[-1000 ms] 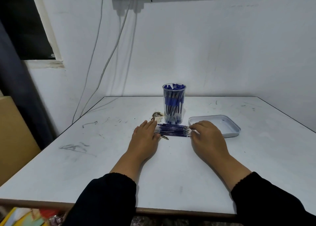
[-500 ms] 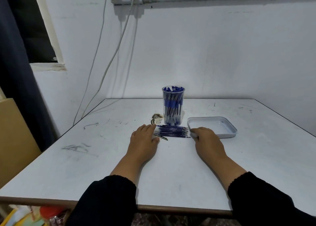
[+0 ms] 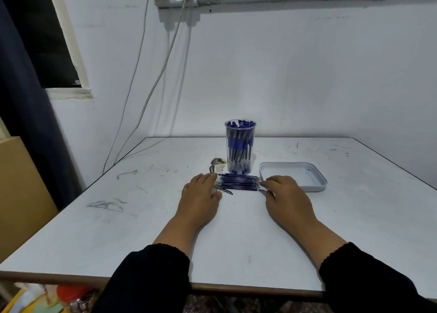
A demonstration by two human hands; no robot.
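A row of several blue pen refills [image 3: 238,182] lies flat on the white table [image 3: 132,227], side by side. My left hand [image 3: 201,194] rests palm down at the row's left ends, fingers straight and touching them. At the right ends sits my right hand [image 3: 283,193], also flat, with its fingertips against the tips. Behind the row stands a clear plastic cup [image 3: 240,147] packed with blue capped pens. A shallow white tray [image 3: 318,187] lies to the right, holding nothing I can see.
A chipped, dark-edged patch [image 3: 217,164] marks the tabletop left of the cup. The wall runs along the table's far edge, with cables [image 3: 151,88] hanging from a socket. A brown board [image 3: 21,182] and dark curtain [image 3: 26,114] stand at the left.
Both hands stay at the ends of the refill row. The camera has tilted up a little, so the scene sits lower in view.
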